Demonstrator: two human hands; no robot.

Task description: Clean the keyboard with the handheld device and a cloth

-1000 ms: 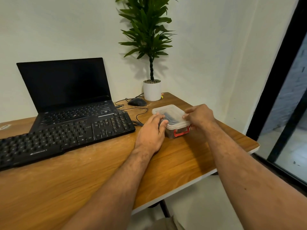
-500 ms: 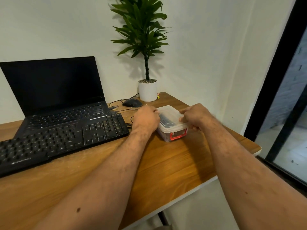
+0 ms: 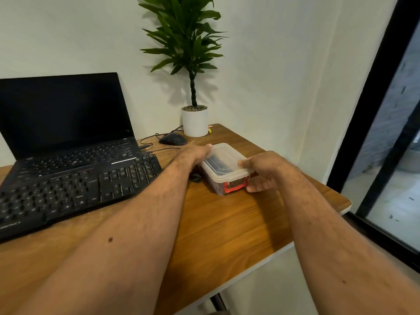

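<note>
Gripping both ends of the clear plastic box (image 3: 223,165), the hands have shifted since a sec ago: the left hand (image 3: 197,153) has slid from the near corner up to the far left side, w/ a fingertip over the lid's back edge. The right hand (image 3: 264,170) has stayed at the right end, thumb on the lid rim, fingers curled under by the red latch (image 3: 235,186). Looks like prep to pop the lid, i.e. cleaning hasn't begun; the dark stuff inside is prob. the device, can't tell for sure, and no cloth is visible. Lid is on, box flat on the wooden desk (image 3: 227,226). The keyboard (image 3: 75,189) sits untouched at the left, in front of the laptop (image 3: 66,123), just beside the box. Both hands are clamped on the box, not spread.
</note>
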